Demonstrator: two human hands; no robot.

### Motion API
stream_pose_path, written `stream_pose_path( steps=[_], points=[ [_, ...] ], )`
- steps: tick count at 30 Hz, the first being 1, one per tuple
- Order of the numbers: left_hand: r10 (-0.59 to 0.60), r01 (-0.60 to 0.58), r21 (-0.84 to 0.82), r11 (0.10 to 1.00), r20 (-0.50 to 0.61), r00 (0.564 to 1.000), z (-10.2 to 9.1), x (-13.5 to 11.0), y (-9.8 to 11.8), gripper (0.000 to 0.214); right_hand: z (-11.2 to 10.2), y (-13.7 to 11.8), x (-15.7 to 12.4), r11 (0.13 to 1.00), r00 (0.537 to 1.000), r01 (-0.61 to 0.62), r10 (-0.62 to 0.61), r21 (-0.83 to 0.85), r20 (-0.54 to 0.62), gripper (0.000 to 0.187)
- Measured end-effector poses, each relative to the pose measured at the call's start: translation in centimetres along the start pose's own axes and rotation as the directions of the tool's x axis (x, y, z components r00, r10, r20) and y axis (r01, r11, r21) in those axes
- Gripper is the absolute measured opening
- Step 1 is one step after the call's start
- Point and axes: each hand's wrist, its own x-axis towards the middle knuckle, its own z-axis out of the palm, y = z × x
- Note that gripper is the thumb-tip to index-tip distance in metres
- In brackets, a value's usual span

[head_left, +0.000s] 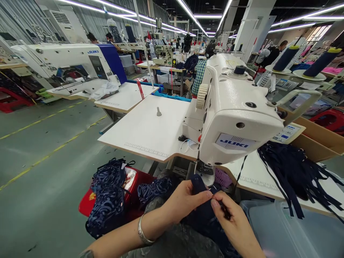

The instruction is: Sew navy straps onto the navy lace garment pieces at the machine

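Both pinching navy fabric (198, 183): left hand (185, 201), right hand (229, 211), near table edge (146, 154); floor aisle (53, 134) stretches along left

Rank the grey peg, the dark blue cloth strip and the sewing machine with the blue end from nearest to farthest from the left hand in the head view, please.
1. Dark blue cloth strip: held in the left hand.
2. Grey peg: on the white table, ahead and slightly left.
3. Sewing machine with the blue end: far left, beyond that table.
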Motion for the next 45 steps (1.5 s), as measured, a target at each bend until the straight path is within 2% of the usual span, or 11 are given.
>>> stream_pose_path(
  steps=[6,10,15,23,26,29,32,34,38,41,45],
  points=[
    [0.069,-0.115,-0.327,0.938,-0.151,0.986,0.9,0.2,-1.5,0.026,1.4,-0.2,0.3,0.993,0.996,0.075,-0.08,0.09,0.049,0.024],
    [0.042,-0.079,-0.429,0.9,-0.097,0.994,0.9,0.3,-2.0,0.021,1.3,0.2,0.4,0.991,0.997,0.071,-0.074,0.114,0.015,0.028],
    [0.101,-0.105,-0.285,0.953,-0.029,0.994,1.0,0.1,-1.0,0.022,0.1,0.3,0.8,0.972,0.987,0.051,-0.014,0.229,-0.16,0.03],
    [0.077,-0.083,0.097,0.992,0.056,0.995,0.6,0.1,-0.9,0.028,0.5,-0.5,1.5,0.951,0.969,-0.012,0.086,0.309,-0.23,0.027],
    [0.114,-0.129,0.239,0.963,0.074,0.991,0.5,0.2,-0.4,0.03,0.9,-0.6,1.5,0.978,0.939,0.064,0.009,0.201,-0.344,0.025],
    [0.213,-0.218,0.334,0.917,0.053,0.976,0.6,0.3,0.0,0.028,1.2,-1.1,1.6,0.978,0.874,0.211,-0.184,0.01,-0.449,0.022],
    [0.273,-0.253,0.39,0.885,0.004,0.962,0.5,0.4,-0.3,0.027,1.2,-1.4,2.0,0.936,0.833,0.332,-0.35,-0.117,-0.429,0.017],
    [0.264,-0.236,0.394,0.888,-0.017,0.964,0.2,0.4,-0.6,0.026,0.9,-1.5,2.4,0.951,0.871,0.3,-0.305,-0.075,-0.385,0.02],
    [0.196,-0.203,0.272,0.941,0.054,0.979,-0.1,0.2,-0.8,0.024,0.3,-1.2,2.6,0.982,0.965,0.049,0.001,0.184,-0.261,0.03],
    [0.186,-0.198,0.116,0.973,0.11,0.976,-0.1,0.0,-0.4,0.025,0.0,-1.0,2.4,0.946,0.979,-0.051,0.112,0.32,-0.173,0.032],
    [0.117,-0.119,0.014,0.993,0.107,0.987,0.0,-0.1,-0.3,0.032,-0.3,-0.9,2.2,0.934,0.98,-0.075,0.133,0.348,-0.145,0.034]
  ],
)
